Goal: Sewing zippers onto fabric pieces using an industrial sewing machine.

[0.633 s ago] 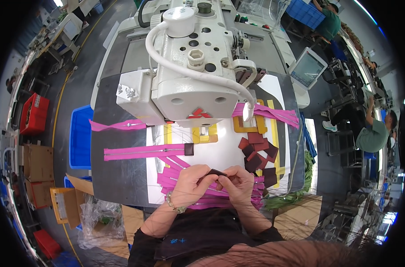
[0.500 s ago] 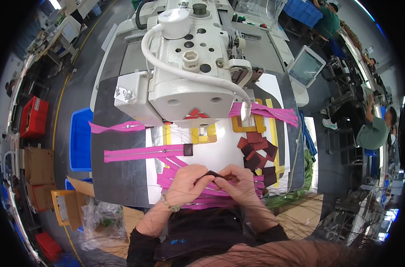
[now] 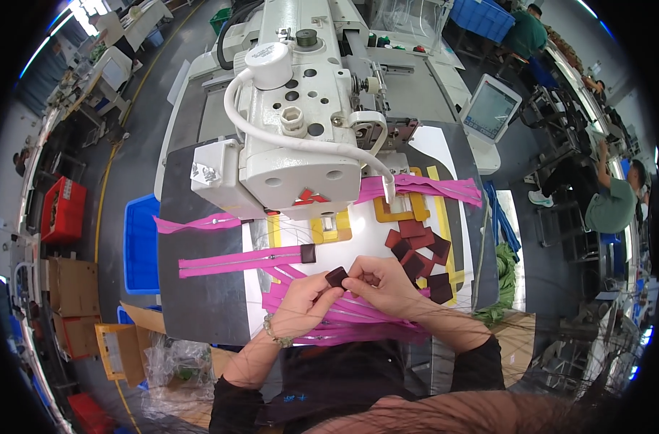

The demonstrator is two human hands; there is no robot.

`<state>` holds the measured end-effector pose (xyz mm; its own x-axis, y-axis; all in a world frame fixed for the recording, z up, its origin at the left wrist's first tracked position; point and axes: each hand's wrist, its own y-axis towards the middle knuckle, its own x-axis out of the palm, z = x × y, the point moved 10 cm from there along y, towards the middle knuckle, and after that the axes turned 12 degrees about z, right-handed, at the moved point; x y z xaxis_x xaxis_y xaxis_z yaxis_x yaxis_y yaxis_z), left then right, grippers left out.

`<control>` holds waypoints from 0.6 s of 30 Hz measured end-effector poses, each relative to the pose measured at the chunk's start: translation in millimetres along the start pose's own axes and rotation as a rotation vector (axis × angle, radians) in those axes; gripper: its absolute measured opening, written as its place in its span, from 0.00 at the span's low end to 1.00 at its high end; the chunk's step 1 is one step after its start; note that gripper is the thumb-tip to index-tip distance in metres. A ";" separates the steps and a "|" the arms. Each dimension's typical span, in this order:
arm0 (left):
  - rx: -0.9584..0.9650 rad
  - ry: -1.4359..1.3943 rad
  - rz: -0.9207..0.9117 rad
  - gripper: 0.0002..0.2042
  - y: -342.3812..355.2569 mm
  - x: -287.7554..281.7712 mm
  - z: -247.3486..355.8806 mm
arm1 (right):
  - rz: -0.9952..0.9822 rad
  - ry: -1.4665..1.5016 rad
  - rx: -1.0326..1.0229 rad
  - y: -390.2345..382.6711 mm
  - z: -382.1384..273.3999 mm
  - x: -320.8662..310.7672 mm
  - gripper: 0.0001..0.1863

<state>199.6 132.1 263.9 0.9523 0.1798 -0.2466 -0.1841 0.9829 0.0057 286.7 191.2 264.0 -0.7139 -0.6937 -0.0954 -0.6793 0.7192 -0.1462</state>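
Between both hands is a small dark maroon square patch (image 3: pixel 336 276). My left hand (image 3: pixel 304 304) pinches it with thumb and fingers, and my right hand (image 3: pixel 386 288) has its fingertips closed at its right edge. Below them lies a heap of pink zippers (image 3: pixel 355 329), partly hidden by my hands and wrists. One pink zipper (image 3: pixel 228 262) is stretched out to the left, with a dark patch (image 3: pixel 308 253) on its right end. Just beyond my right hand, loose maroon patches (image 3: pixel 416 249) are scattered in an overlapping pile.
A white sewing machine (image 3: pixel 300 155) overhangs the table's far side, with yellow frames (image 3: pixel 398 210) by its head. Pink zippers (image 3: pixel 434 189) lie under it. A blue bin (image 3: pixel 140 246) stands at left, a screen (image 3: pixel 491 107) at far right. Another person (image 3: pixel 610 206) sits at right.
The patch has turned so more of its face shows. My right hand has rotated, its fingers now at the patch's right edge. The whole view has shifted slightly.
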 end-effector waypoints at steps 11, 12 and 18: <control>-0.020 -0.051 0.128 0.13 5.9 -8.4 -7.6 | 0.009 -0.113 -0.032 -0.2 5.3 2.8 0.07; -0.019 -0.050 0.128 0.13 6.1 -8.5 -8.1 | 0.005 -0.115 -0.021 -0.4 6.9 2.8 0.07; -0.029 -0.035 0.133 0.15 6.7 -7.8 -12.6 | -0.001 -0.063 -0.010 -0.6 14.1 4.0 0.07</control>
<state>187.8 136.8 253.6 0.9270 0.3097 -0.2116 -0.3153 0.9490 0.0080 286.6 187.4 249.8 -0.7010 -0.6956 -0.1575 -0.6822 0.7183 -0.1362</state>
